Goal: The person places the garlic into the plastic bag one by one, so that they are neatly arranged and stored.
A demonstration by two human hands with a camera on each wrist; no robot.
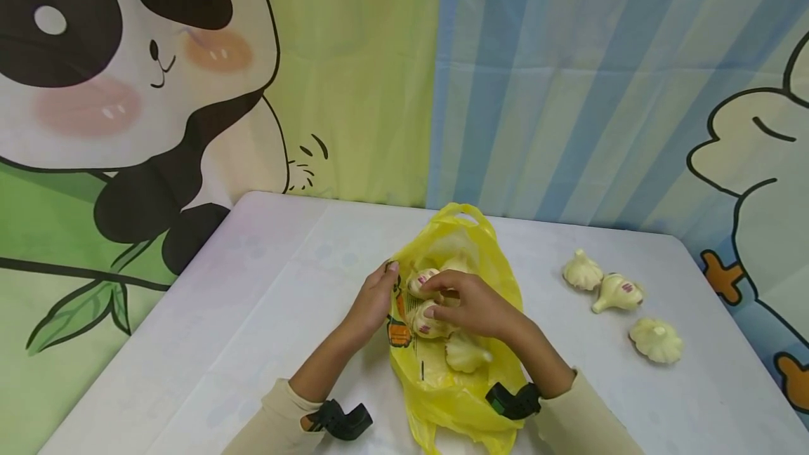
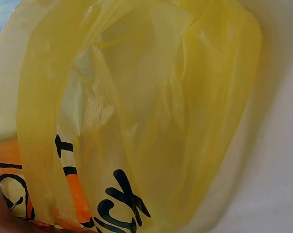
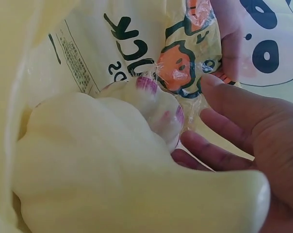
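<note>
A yellow plastic bag (image 1: 464, 399) lies on the table with its mouth spread and several garlic bulbs inside. My left hand (image 1: 371, 304) pinches the bag's left edge, thumb on the inner side. Inside the bag, my right hand (image 1: 475, 304) reaches over the bulbs, fingers parted and slightly bent at a purple-marked garlic bulb (image 1: 428, 321). In the right wrist view, its fingertips (image 3: 197, 143) are beside a purple-streaked bulb (image 3: 154, 104), thumb apart from it. A pale garlic bulb (image 3: 103, 160) fills the foreground there. The left wrist view shows mostly the bag's outer side (image 2: 151, 97).
To the bag's right, three loose garlic bulbs lie on the white table (image 1: 265, 286): one farther back (image 1: 582, 270), one beside it (image 1: 619, 293), and one nearer (image 1: 657, 340). A printed curtain (image 1: 354, 76) hangs behind the table.
</note>
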